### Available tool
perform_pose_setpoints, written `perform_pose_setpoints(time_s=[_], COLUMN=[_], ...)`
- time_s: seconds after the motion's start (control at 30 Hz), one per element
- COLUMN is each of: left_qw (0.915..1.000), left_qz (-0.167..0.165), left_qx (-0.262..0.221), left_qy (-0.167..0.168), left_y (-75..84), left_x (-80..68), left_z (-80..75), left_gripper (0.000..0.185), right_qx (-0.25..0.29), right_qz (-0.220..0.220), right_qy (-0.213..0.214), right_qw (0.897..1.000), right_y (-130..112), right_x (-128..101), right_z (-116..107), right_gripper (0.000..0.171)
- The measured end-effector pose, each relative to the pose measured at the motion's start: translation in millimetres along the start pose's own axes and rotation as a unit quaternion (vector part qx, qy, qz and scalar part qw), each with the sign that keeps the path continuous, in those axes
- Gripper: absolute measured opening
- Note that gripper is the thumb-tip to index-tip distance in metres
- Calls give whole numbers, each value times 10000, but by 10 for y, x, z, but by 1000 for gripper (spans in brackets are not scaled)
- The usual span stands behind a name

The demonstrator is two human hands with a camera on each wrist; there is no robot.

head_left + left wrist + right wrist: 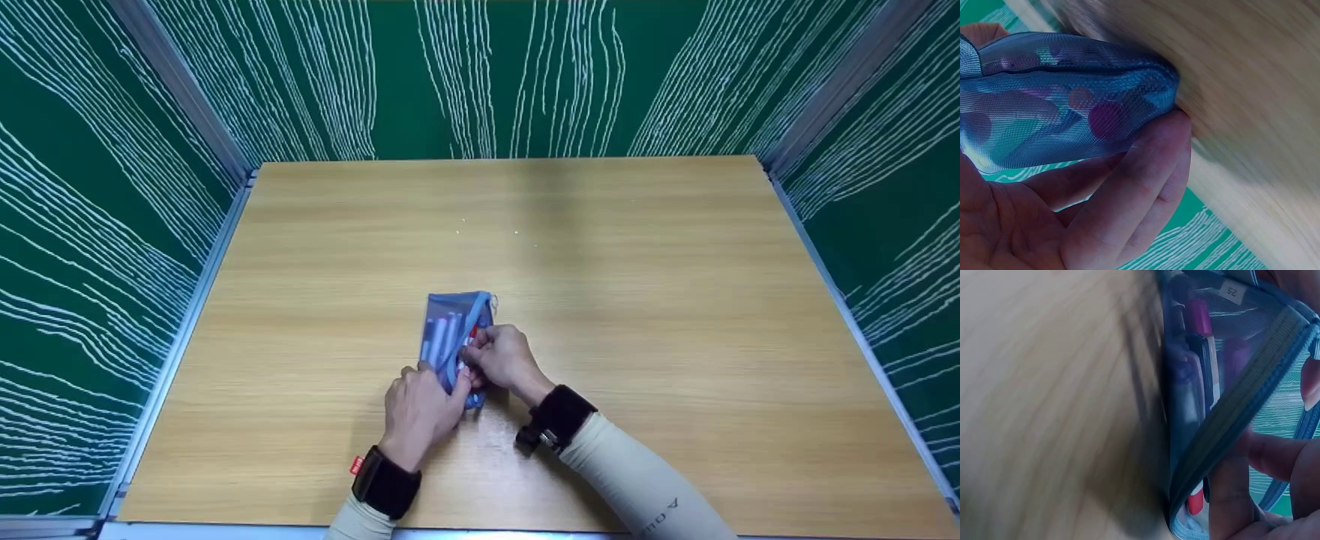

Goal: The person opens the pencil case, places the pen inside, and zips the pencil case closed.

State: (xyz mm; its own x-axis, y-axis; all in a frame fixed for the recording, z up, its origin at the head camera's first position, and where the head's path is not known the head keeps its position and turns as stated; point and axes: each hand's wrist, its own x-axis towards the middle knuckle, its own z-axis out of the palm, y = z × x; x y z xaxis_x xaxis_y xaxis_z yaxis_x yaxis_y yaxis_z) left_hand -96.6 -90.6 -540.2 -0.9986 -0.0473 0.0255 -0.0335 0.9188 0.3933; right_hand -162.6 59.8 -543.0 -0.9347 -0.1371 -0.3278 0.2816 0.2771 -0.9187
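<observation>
Blue mesh pouch (452, 334) lying on the wooden table (675, 315), a little left of the middle and near the front edge, with pens (1203, 343) visible through the mesh. Left hand (417, 411) gripping the near end of the pouch, fingers (1129, 197) curled under it. Right hand (504, 358) close beside the left, pinching the pouch's zipper edge (1241, 405).

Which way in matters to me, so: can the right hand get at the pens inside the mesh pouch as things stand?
Probably yes. The left hand grips the near end of the mesh pouch, and the right hand already pinches its zipper edge. In the right wrist view the edge gapes and the pens show, with nothing blocking them.
</observation>
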Motion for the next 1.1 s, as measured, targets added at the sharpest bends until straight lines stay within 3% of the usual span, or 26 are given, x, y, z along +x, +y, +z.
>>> perform_pose_setpoints(time_s=[0.4, 1.1], left_qw=[10000, 9998], left_qz=[14, -40], left_qx=[30, 142], left_qy=[32, -135], left_y=[1, 113], left_x=[3, 22], left_z=[-3, 17], left_gripper=[61, 71], right_qx=[199, -128], right_qz=[52, -215], right_qy=[-18, 613], right_qw=[9998, 9978], right_y=[10, 8], right_x=[-46, -139], right_z=[-138, -549], right_gripper=[12, 15])
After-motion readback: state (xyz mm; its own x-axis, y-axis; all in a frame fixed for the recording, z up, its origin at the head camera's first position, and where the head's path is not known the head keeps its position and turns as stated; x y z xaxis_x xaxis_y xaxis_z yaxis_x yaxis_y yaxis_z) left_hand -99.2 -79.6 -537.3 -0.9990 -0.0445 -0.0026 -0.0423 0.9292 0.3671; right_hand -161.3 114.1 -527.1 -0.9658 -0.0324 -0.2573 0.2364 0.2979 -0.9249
